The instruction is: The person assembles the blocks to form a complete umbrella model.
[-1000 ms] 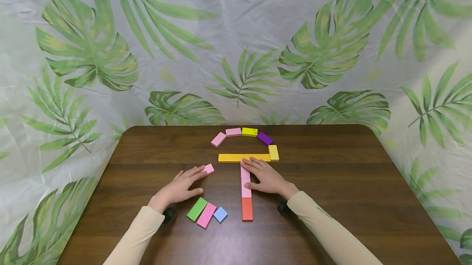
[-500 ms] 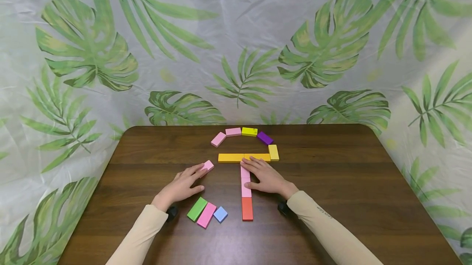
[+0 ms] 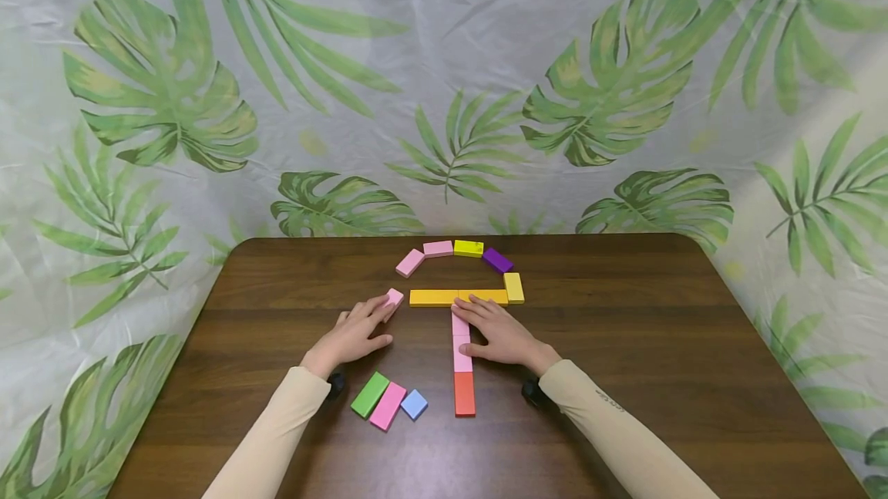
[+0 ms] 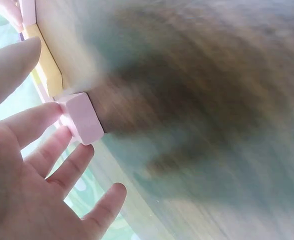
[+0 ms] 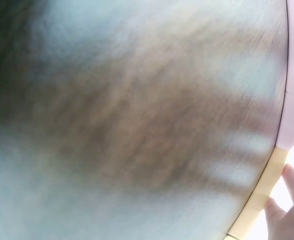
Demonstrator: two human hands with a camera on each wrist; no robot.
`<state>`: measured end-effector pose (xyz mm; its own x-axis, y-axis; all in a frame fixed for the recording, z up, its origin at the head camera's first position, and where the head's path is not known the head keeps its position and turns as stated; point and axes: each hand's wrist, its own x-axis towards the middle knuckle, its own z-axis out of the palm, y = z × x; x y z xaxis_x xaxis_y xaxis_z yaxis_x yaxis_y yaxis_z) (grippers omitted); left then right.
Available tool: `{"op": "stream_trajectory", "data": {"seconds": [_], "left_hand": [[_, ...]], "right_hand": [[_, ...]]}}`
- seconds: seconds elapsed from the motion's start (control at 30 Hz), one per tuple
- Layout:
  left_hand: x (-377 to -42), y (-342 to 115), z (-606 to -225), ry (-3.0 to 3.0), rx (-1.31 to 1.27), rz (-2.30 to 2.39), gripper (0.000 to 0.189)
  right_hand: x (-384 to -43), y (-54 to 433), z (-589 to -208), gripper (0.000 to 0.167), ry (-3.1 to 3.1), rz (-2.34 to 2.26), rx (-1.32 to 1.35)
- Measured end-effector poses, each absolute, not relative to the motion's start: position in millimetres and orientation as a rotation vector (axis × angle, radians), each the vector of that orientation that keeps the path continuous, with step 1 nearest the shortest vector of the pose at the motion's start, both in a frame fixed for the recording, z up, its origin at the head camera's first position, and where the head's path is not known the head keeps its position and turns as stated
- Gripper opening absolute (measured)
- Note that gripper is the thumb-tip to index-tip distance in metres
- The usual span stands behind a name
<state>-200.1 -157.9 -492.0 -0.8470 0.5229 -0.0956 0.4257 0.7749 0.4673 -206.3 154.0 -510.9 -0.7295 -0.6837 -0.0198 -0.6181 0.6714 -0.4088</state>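
My left hand (image 3: pixel 350 335) touches a small pink block (image 3: pixel 395 296) with extended fingertips, its thumb held apart. In the left wrist view the fingertips lie against one side of that pink block (image 4: pixel 87 119). It stands just left of a row of two orange blocks (image 3: pixel 433 298). My right hand (image 3: pixel 505 335) rests with spread fingers over the place where the orange row meets a column of two light pink blocks (image 3: pixel 462 354). A red block (image 3: pixel 465 394) ends the column at the near side. Part of the upper pink block is hidden under the right hand.
Behind the orange row curves an arc of two pink blocks (image 3: pixel 438 249), a yellow-green block (image 3: pixel 469 248), a purple block (image 3: pixel 497 260) and a pale yellow block (image 3: pixel 513 288). Nearer lie green (image 3: pixel 370 395), bright pink (image 3: pixel 388 406) and blue (image 3: pixel 415 405) blocks on the wooden table (image 3: pixel 624 375).
My left hand has moved forward and slightly right, pushing the small pink block toward the left end of the orange row; the block has turned a little. The right hand has stayed put.
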Motion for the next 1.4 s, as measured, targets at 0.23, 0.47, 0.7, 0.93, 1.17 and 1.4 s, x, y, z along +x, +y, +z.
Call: {"op": "stream_trajectory", "data": {"seconds": [0.23,0.47,0.7,0.93,1.17,1.4], "left_hand": [[-211.6,-148.0,-491.8,2.753,0.716,0.663,0.061],[-220.4,-141.5,-492.6,2.740,0.676,0.664,0.063],[-224.8,-135.2,-493.2,2.738,0.653,0.657,0.066],[-226.7,-127.9,-492.4,2.740,0.625,0.638,0.068],[-228.1,-123.2,-491.9,2.754,0.623,0.640,0.068],[-228.2,-120.4,-493.9,2.753,0.645,0.644,0.070]], "right_hand": [[-206.0,153.7,-511.6,0.074,2.715,-0.571,-1.070],[-206.7,153.7,-513.3,0.074,2.722,-0.574,-1.075],[-207.0,153.8,-513.2,0.073,2.723,-0.575,-1.067],[-206.7,153.8,-512.5,0.073,2.724,-0.565,-1.063],[-206.8,153.6,-511.3,0.073,2.722,-0.568,-1.046],[-206.9,153.7,-511.0,0.074,2.714,-0.566,-1.042]]}}
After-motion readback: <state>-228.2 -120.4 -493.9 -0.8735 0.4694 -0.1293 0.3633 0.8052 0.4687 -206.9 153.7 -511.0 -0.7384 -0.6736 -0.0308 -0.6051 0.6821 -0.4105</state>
